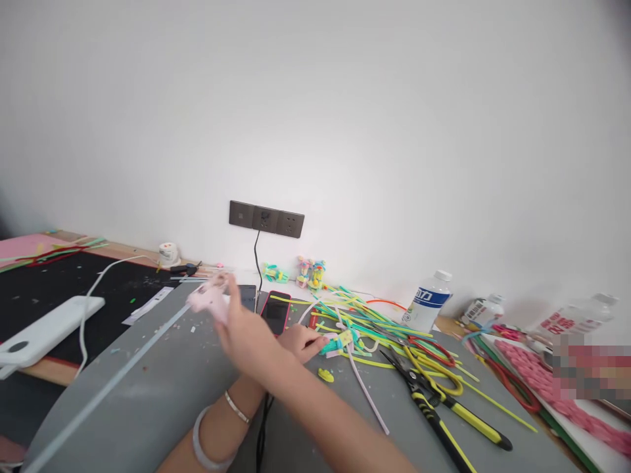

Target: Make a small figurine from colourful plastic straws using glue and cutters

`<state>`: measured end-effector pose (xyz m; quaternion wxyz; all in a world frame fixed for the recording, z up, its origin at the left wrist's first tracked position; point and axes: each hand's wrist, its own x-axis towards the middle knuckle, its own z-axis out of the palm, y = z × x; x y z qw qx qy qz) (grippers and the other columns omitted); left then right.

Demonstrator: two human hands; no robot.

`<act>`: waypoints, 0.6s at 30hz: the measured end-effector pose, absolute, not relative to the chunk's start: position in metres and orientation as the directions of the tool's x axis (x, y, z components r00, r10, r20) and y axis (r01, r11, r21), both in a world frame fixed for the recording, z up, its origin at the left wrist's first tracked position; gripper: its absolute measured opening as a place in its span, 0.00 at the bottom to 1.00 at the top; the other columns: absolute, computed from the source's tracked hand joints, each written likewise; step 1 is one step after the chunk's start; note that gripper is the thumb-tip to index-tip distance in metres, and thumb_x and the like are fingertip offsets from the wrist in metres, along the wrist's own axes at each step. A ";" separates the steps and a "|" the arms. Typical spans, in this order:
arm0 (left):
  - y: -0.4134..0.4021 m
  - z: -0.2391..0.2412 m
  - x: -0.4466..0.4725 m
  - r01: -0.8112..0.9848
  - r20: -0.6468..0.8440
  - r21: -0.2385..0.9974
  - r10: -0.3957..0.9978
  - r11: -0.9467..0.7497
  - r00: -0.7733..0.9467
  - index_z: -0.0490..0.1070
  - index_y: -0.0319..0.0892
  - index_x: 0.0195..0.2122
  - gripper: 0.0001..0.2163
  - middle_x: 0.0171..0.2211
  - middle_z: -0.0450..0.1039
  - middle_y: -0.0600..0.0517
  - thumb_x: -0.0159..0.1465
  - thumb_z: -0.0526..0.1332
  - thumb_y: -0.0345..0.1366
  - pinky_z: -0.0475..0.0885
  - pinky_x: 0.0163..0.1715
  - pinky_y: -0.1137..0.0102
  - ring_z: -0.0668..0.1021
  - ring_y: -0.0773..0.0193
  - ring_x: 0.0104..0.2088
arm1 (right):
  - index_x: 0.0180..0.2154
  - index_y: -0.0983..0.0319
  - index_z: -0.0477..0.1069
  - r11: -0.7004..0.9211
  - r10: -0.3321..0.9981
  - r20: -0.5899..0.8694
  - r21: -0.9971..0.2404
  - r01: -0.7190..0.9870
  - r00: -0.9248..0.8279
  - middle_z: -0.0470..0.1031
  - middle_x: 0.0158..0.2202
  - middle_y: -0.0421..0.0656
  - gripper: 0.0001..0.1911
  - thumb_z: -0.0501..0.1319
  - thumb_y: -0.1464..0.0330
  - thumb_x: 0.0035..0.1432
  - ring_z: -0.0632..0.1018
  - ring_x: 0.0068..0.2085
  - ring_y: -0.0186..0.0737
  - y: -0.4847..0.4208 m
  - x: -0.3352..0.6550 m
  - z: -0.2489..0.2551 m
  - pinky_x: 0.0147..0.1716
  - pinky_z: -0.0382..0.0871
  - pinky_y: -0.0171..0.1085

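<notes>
Figure (pixel 339 341) and pink object (pixel 210 301) in hand.
Left hand (pixel 294 340) pinches figure; right hand (pixel 249 336) clasps pink object at left hand's ten o'clock. Pliers (pixel 414 381) lie at figure's four.

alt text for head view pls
The right hand, arm crossed over the left, holds a blurred pink object; the left hand touches a colorful figure. Pipe cleaners, pliers and scissors lie further right on a gray table.

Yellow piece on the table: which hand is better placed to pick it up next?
Probably the left hand: it's nearer the yellow piece, though touching the colorful bundle. The right hand is farther off, holding the pink object.
</notes>
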<state>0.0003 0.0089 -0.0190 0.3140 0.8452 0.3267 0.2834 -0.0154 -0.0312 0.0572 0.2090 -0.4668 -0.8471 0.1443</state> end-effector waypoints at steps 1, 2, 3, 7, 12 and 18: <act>0.009 -0.018 -0.001 0.366 0.269 0.723 0.726 -0.586 0.632 0.52 0.42 0.19 0.21 0.18 0.52 0.58 0.68 0.51 0.45 0.50 0.25 0.70 0.58 0.69 0.23 | 0.71 0.68 0.31 0.588 0.808 0.215 -0.362 0.723 -0.549 0.76 0.52 0.60 0.44 0.57 0.67 0.64 0.83 0.40 0.54 -0.030 -0.030 0.052 0.34 0.76 0.45; 0.009 -0.018 -0.003 0.357 0.268 0.730 0.724 -0.583 0.635 0.51 0.42 0.20 0.21 0.18 0.51 0.58 0.69 0.50 0.45 0.49 0.25 0.69 0.58 0.69 0.23 | 0.71 0.68 0.31 0.635 0.771 0.198 -0.298 0.712 -0.605 0.76 0.52 0.60 0.45 0.57 0.67 0.64 0.83 0.41 0.55 -0.027 -0.042 0.046 0.35 0.77 0.45; 0.009 -0.019 -0.004 0.349 0.272 0.736 0.725 -0.580 0.632 0.50 0.42 0.20 0.21 0.18 0.50 0.58 0.69 0.49 0.45 0.49 0.24 0.69 0.57 0.69 0.23 | 0.71 0.68 0.31 0.655 0.754 0.169 -0.247 0.714 -0.634 0.76 0.51 0.59 0.45 0.57 0.69 0.63 0.82 0.43 0.55 -0.024 -0.051 0.040 0.35 0.78 0.46; 0.011 -0.020 -0.007 0.344 0.297 0.742 0.742 -0.575 0.601 0.49 0.42 0.20 0.22 0.18 0.49 0.58 0.70 0.49 0.45 0.48 0.25 0.68 0.57 0.69 0.22 | 0.71 0.66 0.32 0.638 0.766 0.034 -0.164 0.752 -0.642 0.77 0.50 0.58 0.46 0.58 0.73 0.61 0.82 0.47 0.54 -0.011 -0.069 0.017 0.38 0.79 0.47; 0.010 -0.015 -0.005 0.355 0.292 0.722 0.727 -0.594 0.621 0.52 0.42 0.21 0.20 0.20 0.55 0.57 0.70 0.50 0.43 0.51 0.25 0.69 0.60 0.68 0.23 | 0.70 0.67 0.39 0.572 0.812 -0.013 -0.174 0.801 -0.583 0.76 0.50 0.59 0.44 0.60 0.71 0.60 0.80 0.47 0.56 -0.010 -0.059 0.003 0.38 0.78 0.49; 0.013 -0.016 -0.001 0.361 0.352 0.704 0.742 -0.611 0.570 0.65 0.43 0.27 0.11 0.23 0.64 0.57 0.66 0.54 0.38 0.60 0.27 0.70 0.66 0.66 0.24 | 0.55 0.62 0.67 0.659 0.728 0.474 -0.285 0.696 -0.495 0.74 0.47 0.50 0.19 0.60 0.66 0.63 0.73 0.47 0.50 -0.052 0.008 0.022 0.45 0.71 0.47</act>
